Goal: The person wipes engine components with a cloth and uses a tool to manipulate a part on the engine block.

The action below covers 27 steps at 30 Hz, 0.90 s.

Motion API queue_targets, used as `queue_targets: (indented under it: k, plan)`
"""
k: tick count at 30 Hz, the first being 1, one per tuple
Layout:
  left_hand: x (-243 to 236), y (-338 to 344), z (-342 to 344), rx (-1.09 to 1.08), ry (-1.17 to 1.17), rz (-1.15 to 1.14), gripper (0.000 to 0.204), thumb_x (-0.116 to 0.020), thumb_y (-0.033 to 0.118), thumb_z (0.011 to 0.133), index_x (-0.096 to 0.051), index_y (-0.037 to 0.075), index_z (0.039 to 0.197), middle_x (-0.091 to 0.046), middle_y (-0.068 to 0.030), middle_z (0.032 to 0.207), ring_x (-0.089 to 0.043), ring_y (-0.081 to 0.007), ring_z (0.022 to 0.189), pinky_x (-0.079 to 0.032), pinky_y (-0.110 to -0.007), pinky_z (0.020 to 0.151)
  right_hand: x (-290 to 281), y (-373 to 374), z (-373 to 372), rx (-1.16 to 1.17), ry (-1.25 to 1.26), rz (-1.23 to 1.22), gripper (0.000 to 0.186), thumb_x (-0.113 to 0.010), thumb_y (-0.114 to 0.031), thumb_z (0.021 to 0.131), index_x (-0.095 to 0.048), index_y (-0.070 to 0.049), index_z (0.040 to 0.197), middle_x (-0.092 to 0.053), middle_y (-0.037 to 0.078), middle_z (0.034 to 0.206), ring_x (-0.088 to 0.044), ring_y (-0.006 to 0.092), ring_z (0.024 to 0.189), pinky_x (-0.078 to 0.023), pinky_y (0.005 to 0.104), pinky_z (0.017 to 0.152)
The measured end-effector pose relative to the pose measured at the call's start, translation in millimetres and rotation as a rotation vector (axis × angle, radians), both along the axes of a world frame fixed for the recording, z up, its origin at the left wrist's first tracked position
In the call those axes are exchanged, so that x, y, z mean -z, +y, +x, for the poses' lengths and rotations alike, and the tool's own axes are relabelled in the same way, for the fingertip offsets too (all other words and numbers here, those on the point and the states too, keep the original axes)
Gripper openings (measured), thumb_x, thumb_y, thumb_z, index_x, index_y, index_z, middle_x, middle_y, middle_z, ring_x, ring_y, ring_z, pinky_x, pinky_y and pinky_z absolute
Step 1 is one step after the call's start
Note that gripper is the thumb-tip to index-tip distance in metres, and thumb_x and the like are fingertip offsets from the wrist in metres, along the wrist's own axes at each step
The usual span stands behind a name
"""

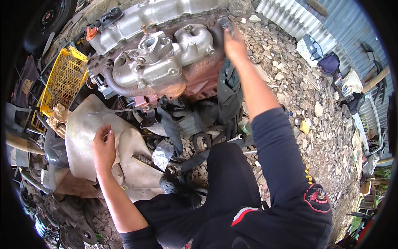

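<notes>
A greasy engine stands in front of me, with a silver intake manifold (153, 68) and a rusty exhaust manifold along its near side. A long ribbed metal cover (161, 14) lies along its top. My right hand (235, 46) is at the engine's right end, thumb against a dark metal piece (224, 24). Its other fingers are mostly hidden and slightly blurred, so what they grip is unclear. Over a large beige moulded panel (89, 128) hovers my left hand (103, 149), fingers curled in, nothing visible in it. A thin rod (116, 111) sticks out from the engine above that hand.
Dark cloth (229, 91) hangs at the engine's right corner. At the left are a yellow crate (66, 76), an orange cap (91, 33) and a tyre (47, 18). Rubble (286, 62) covers the ground at right, beside bags (329, 62) and corrugated sheets (298, 18). Clear plastic (163, 154) lies near my knee.
</notes>
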<state>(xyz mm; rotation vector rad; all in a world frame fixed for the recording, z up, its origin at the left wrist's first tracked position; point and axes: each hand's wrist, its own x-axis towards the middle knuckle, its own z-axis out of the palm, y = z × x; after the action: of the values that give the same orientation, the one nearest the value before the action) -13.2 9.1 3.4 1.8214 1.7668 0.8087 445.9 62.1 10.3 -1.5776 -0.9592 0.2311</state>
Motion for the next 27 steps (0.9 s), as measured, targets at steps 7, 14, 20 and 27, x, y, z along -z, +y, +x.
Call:
queue_targets:
  k: [7,14,20,27]
  plan:
    - [-12.0,-2.0,3.0,-0.055,-0.021,0.030,0.026,-0.058,0.014,0.092,-0.062,0.002,0.114,-0.069,-0.0133,0.102,-0.065,-0.0211,0.090,-0.050,-0.033,0.082,29.0,-22.1,20.8,0.073,-0.102,0.142,0.035,-0.050,-0.016,0.098,-0.054,-0.006,0.131,-0.062,0.018,0.123,-0.059,0.0288,0.116,-0.042,0.0355,0.099]
    - [-14.7,-11.7,-2.3,-0.085,0.008,0.033,0.023,-0.059,0.014,0.091,-0.063,0.001,0.110,-0.069,-0.0148,0.098,-0.066,-0.0229,0.088,-0.050,-0.034,0.081,-79.8,48.4,-23.6,-0.120,-0.678,0.243,0.039,-0.054,-0.018,0.091,-0.057,-0.017,0.130,-0.065,0.018,0.113,-0.063,0.0390,0.100,-0.049,0.0449,0.087]
    - [-21.4,-23.7,4.3,-0.071,-0.065,0.104,0.022,-0.059,0.014,0.090,-0.063,0.001,0.107,-0.069,-0.0149,0.096,-0.066,-0.0233,0.085,-0.051,-0.034,0.081,-90.9,73.2,-38.5,-0.479,-0.995,-0.283,0.063,-0.048,-0.003,0.080,-0.049,-0.026,0.139,-0.063,0.021,0.115,-0.062,0.0372,0.103,-0.048,0.0434,0.091]
    - [-28.4,-30.6,-10.5,-0.085,-0.012,0.005,0.022,-0.059,0.014,0.090,-0.064,0.001,0.108,-0.070,-0.0146,0.097,-0.067,-0.0247,0.087,-0.051,-0.035,0.082,-111.6,61.4,-19.9,-0.543,-1.058,-0.375,0.057,-0.050,0.000,0.077,-0.060,-0.022,0.129,-0.065,0.021,0.112,-0.063,0.0368,0.100,-0.049,0.0413,0.090]
